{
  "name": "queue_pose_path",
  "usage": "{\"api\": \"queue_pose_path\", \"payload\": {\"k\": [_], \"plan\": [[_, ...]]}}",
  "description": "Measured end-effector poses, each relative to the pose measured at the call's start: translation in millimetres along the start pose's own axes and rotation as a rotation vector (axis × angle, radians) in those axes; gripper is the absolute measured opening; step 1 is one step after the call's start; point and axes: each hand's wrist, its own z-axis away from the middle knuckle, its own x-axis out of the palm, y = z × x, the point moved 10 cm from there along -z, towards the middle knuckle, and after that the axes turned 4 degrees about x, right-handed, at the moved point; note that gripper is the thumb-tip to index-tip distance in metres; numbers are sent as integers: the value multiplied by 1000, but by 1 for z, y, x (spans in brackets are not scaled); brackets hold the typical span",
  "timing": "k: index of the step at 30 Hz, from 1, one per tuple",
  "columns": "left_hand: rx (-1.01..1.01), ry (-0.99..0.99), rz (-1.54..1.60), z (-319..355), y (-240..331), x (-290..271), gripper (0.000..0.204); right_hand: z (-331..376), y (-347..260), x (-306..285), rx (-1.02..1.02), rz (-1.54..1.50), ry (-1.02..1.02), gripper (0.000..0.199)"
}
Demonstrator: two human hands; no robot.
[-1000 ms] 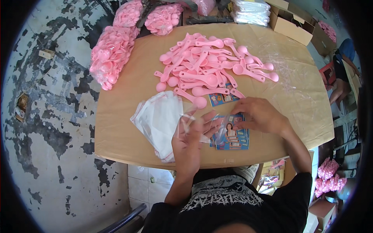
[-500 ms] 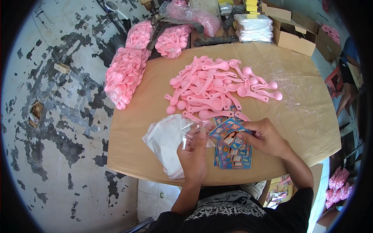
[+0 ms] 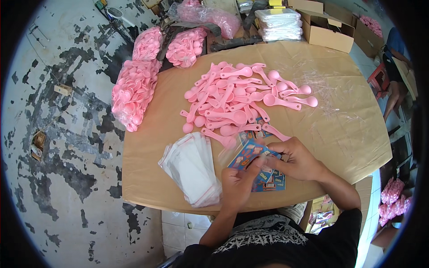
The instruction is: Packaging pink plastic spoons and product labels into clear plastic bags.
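Note:
Close together near the table's front edge, both my hands are closed around one blue printed card (image 3: 245,155) and a small clear plastic bag (image 3: 229,151). My left hand (image 3: 239,186) pinches the bag and the card's lower part, thumb on top. Fingers of my right hand (image 3: 296,160) grip the card's right side; some blur hides how far the card sits inside the bag. Beneath them lies a pile of similar cards (image 3: 278,182). A stack of clear bags (image 3: 190,167) is left of my left hand. Beyond the cards spreads a heap of pink plastic measuring spoons (image 3: 228,96).
Bags full of pink spoons (image 3: 134,91) stand along the table's left edge. Wrapped plastic packs (image 3: 279,24) and an open cardboard box (image 3: 328,33) are at the back. Thin clear scraps (image 3: 321,91) litter the right side. Another person's arm (image 3: 395,98) shows at far right.
My left hand has moved right with the clear bag, meeting the card in my right hand. The bag and card now overlap. The whole view has shifted slightly.

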Motion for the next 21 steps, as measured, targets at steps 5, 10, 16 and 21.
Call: {"api": "queue_pose_path", "payload": {"k": [5, 10, 16, 21], "plan": [[83, -62, 20, 0, 5, 10, 50, 3, 6, 3, 74, -335, 40, 20], [195, 214, 439, 4, 9, -31, 63, -1, 13, 21, 151, -351, 24, 18], [293, -178, 165, 16, 10, 10, 46, 1, 17, 22, 20, -234, -113, 23], [229, 128, 409, 16, -5, -29, 39, -10, 13, -20, -96, 1, 46, 23]]}}
